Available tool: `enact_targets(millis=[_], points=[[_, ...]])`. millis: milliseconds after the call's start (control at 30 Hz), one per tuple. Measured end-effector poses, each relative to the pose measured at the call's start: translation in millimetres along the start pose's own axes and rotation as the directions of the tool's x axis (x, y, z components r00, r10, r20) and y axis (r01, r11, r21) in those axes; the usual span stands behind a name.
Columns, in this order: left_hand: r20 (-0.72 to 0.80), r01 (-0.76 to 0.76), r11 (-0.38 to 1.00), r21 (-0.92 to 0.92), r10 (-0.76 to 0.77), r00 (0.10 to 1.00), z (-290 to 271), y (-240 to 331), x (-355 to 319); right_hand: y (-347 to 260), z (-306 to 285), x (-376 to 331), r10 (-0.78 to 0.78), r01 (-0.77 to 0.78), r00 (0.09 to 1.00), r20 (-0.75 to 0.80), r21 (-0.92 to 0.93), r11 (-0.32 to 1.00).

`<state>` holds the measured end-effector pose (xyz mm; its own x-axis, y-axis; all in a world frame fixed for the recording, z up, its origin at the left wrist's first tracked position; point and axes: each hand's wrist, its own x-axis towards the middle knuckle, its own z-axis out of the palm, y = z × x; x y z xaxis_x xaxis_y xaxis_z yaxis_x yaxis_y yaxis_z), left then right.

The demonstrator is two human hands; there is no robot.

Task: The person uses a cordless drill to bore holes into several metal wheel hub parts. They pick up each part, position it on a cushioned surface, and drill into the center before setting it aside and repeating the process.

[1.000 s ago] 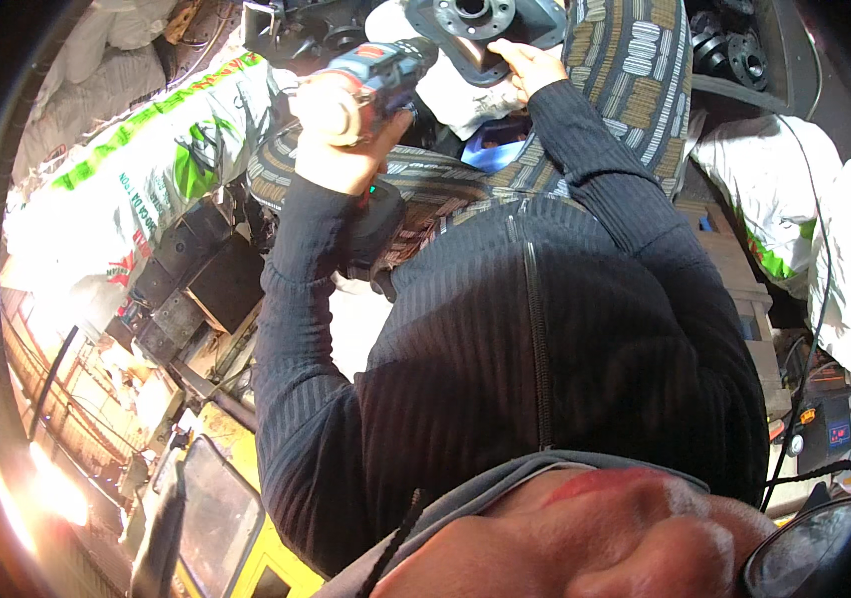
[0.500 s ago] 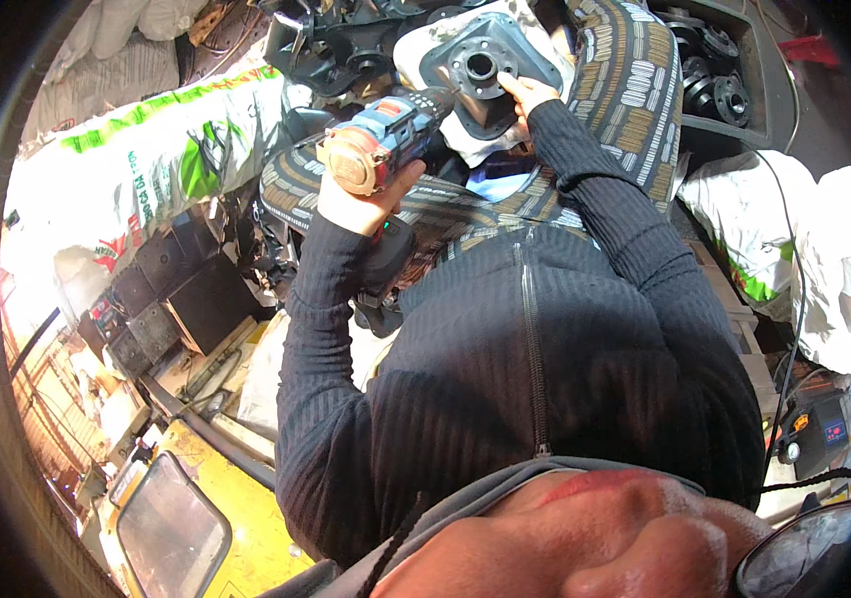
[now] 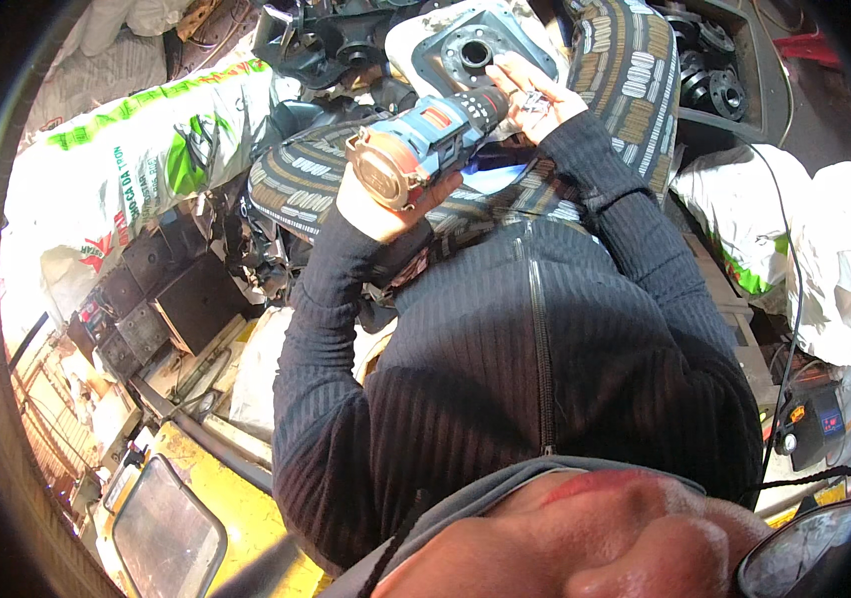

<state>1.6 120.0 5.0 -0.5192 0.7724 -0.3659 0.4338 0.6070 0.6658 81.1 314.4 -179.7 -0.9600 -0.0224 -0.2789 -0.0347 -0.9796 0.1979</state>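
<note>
My left hand [image 3: 385, 207] is wrapped round the grip of a blue and black cordless drill [image 3: 437, 135], its chuck pointing up and to the right. My right hand [image 3: 547, 108] is cupped just beyond the tip of the chuck, holding small shiny metal pieces [image 3: 535, 103] too small to name. Past my fingers, a dark moulded part [image 3: 490, 45] with a square base and a round holed flange lies over a white piece between my knees, in patterned trousers [image 3: 625, 75]. Whether the drill's bit touches anything is hidden by my right fingers.
Dark moulded parts [image 3: 340, 45] are piled at the far left of my knees. On the right stands a grey crate [image 3: 759, 60] holding round black flanged parts [image 3: 714, 90]. White sacks [image 3: 744, 204] lie on both sides, and a black cable [image 3: 797, 289] hangs at the right.
The drill has swung a little right and upward in my left hand. My right hand has come off the flanged part toward the chuck, its palm turned to show shiny pieces.
</note>
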Motion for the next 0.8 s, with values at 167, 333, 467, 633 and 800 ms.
enact_targets(millis=[167,333,467,633,800], points=[[-0.037,-0.116,0.993,0.008,0.116,0.993,2.2,2.0,3.8,-1.0,-3.9,-0.4,0.056,-0.058,0.998,0.028,0.078,0.995],[0.002,-0.168,0.981,0.101,0.169,0.986,5.2,0.7,8.1,0.8,-6.4,1.9,0.059,-0.069,0.995,0.08,0.132,0.989],[-0.002,-0.163,0.982,0.093,0.164,0.986,8.2,-4.2,7.8,1.8,2.6,-1.4,0.115,-0.123,0.983,0.141,0.048,0.991],[0.026,0.002,0.988,-0.156,0.003,1.0,13.6,-6.1,8.5,13.5,18.6,-1.9,-0.06,0.014,0.968,-0.245,-0.188,0.982],[0.03,-0.032,0.996,-0.081,0.035,0.999,8.1,-1.3,7.6,18.5,5.2,4.4,-0.064,0.03,0.973,-0.22,-0.155,0.987]])
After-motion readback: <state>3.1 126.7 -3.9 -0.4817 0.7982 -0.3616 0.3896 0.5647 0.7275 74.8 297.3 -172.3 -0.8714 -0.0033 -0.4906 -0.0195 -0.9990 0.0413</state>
